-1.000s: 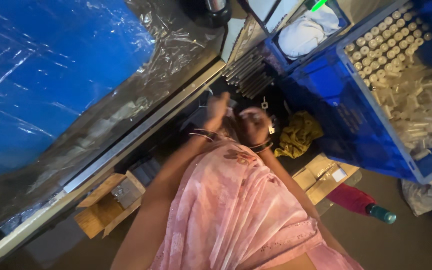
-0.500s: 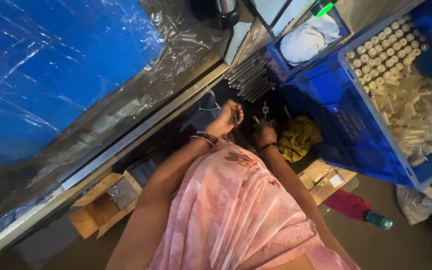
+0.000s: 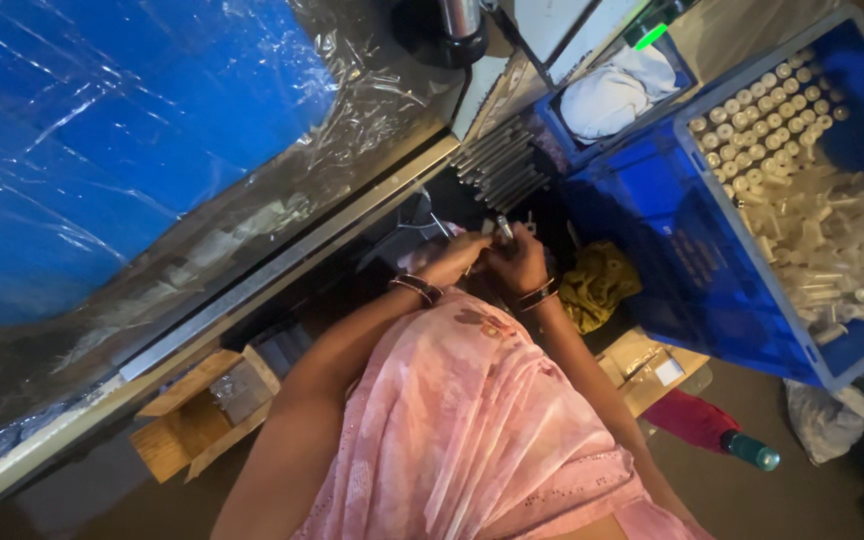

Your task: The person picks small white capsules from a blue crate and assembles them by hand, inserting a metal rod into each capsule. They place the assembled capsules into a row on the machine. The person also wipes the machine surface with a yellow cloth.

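Beyond the pink garment (image 3: pixel 472 430), the left hand (image 3: pixel 455 258) and right hand (image 3: pixel 517 262) meet, fingers curled round a small metal pin (image 3: pixel 504 226). Right of them, the blue crate (image 3: pixel 722 270) holds white plastic tubes (image 3: pixel 812 230).

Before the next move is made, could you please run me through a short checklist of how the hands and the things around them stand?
1. Both hands together at the work: ok. Left hand and right hand meet in front of the body.
2. Small metal piece between the fingertips: ok, though which hand grips it, cannot tell.
3. Metal rods close by: ok, bundled just beyond the hands.
4. Blue crate stocked: ok, white tubes lie heaped inside.
5. Yellow cloth out of the way: ok, beside the right wrist.
6. Light on the work: not ok, the spot is dim.
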A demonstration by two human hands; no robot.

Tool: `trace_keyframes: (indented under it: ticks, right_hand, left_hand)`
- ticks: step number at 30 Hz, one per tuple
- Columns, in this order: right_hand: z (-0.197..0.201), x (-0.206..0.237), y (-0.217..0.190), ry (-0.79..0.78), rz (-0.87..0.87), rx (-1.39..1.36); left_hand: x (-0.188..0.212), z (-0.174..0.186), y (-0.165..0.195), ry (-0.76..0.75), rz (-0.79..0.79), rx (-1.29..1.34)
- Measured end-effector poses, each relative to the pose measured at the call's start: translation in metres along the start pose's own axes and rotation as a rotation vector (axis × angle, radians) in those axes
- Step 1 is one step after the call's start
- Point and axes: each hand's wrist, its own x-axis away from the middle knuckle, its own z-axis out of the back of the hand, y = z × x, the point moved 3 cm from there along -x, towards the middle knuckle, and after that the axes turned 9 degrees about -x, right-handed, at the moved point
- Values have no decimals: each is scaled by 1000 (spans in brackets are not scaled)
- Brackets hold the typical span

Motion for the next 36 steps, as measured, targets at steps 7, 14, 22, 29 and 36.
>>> trace_keyframes:
  ticks: [7,14,22,29,36]
  right_hand:
    - [20,-1,7,63,67,-221]
    - [17,-6,8,45,216,-97]
    - [9,-5,11,21,148,17]
    - [7,2,15,-189,107,-228]
    - [17,1,23,49,185,53]
  left_hand:
    - [5,7,13,-91,-122,192]
    - [11,-5,13,-273,17,242]
    - [-1,-5,-1,-262,-52,378]
    - [13,15,11,-23,14,331]
    - [4,21,7,107,-23,237]
